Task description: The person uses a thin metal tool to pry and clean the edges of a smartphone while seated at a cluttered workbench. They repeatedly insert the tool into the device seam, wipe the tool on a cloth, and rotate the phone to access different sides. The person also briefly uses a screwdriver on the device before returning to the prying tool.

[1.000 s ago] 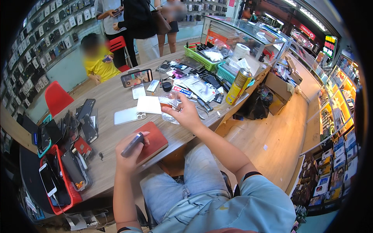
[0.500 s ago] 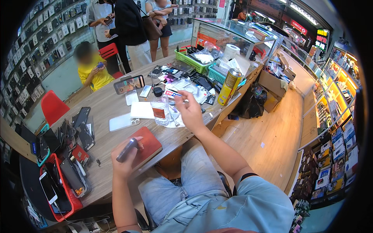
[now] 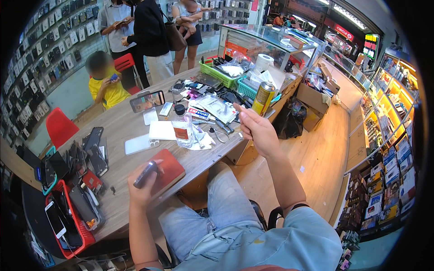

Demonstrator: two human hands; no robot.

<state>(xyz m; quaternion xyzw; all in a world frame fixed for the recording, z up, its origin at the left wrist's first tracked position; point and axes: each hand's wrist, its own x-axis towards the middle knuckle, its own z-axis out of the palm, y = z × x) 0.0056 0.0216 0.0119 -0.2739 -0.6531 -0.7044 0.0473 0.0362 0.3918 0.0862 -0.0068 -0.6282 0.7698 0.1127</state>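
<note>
My left hand [image 3: 141, 189] is closed round a dark smartphone [image 3: 145, 174], held edge-up with its side toward me. Beneath that hand a reddish-brown book or pad [image 3: 169, 169] lies at the table's front edge. My right hand [image 3: 260, 133] is raised past the table's right front edge, fingers curled and thumb pressed against them. Whatever it pinches, if anything, is too small to make out. Nearest to it stand a yellow spray can [image 3: 262, 100] and cutting pliers [image 3: 219, 135]. A clear bottle with an orange label [image 3: 183, 131] is on the table between the hands.
A propped phone [image 3: 148, 102], a white pad [image 3: 161, 130] and a clear phone case [image 3: 139, 144] lie farther in. Loose phones [image 3: 98, 158] and a red basket [image 3: 81, 226] are left. Green basket [image 3: 217, 77] and glass case [image 3: 257, 36] stand behind; people stand beyond the table.
My right hand has moved right and slightly down, away from the cluttered parts, and its fingers have curled in. The left hand keeps the smartphone nearly in place. The view has shifted slightly.
</note>
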